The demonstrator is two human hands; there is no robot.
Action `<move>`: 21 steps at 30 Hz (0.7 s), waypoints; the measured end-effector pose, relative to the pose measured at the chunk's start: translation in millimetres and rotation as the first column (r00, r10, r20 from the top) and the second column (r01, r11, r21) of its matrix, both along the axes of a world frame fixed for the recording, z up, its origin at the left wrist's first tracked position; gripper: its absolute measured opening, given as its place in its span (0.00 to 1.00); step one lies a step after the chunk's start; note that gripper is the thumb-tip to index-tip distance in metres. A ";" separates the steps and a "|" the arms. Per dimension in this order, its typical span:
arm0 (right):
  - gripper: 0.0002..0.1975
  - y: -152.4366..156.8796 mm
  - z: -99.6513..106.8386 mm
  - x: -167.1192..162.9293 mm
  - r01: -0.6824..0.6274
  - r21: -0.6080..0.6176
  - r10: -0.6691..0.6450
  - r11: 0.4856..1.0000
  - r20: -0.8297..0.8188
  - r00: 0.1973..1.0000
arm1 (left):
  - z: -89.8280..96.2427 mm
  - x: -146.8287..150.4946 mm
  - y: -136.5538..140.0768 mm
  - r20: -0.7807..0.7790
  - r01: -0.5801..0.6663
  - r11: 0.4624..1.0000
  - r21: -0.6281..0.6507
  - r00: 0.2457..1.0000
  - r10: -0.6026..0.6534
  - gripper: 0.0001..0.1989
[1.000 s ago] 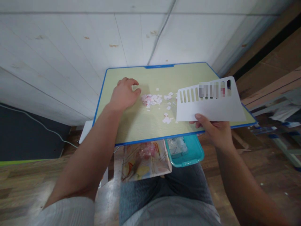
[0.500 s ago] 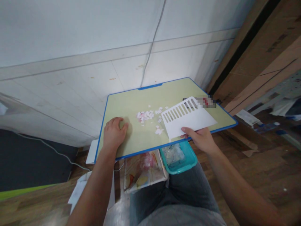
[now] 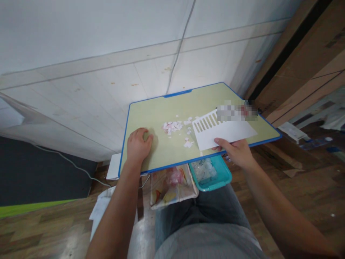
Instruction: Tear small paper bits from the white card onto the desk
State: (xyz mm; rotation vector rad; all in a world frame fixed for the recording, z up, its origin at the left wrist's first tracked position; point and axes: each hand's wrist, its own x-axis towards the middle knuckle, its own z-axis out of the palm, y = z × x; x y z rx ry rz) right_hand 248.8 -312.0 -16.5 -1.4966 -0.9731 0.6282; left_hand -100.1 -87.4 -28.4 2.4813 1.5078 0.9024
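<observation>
The person's right hand [image 3: 233, 151] grasps a slotted white card [image 3: 226, 133] at its near edge, the thumb on top and the other fingers mostly hidden underneath. The card spans the right half of the bench [image 3: 151, 110], slanting from close to the front edge towards the right edge, with its row of slots along the far side. Whether its underside touches the bench cannot be told.

The left hand [image 3: 138, 146] is by the left edge of the bench, closer to the front left corner than to the back one. Its fingers are released and loosely curved, with a gap between thumb and forefinger; whether they press on the surface is unclear.

Between the hands, near the middle of the bench, lies a loose pile of paper scraps [image 3: 172, 127], white with some pink. A smaller cluster [image 3: 188, 143] sits nearer the front edge, just left of the card, and more bits lie between the pile and the slots. A pixelated patch [image 3: 250, 110] hides whatever is by the right edge.

Below the front edge, a teal basket [image 3: 215, 186] holds whitish bits, and just beside it a patterned tray [image 3: 172, 200] holds something pink.
</observation>
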 end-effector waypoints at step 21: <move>0.29 5.9 7.3 4.0 -0.028 0.066 0.021 0.997 0.100 0.995 | 7.4 10.5 -5.6 -0.040 -0.049 0.997 -0.064 0.998 0.046 0.12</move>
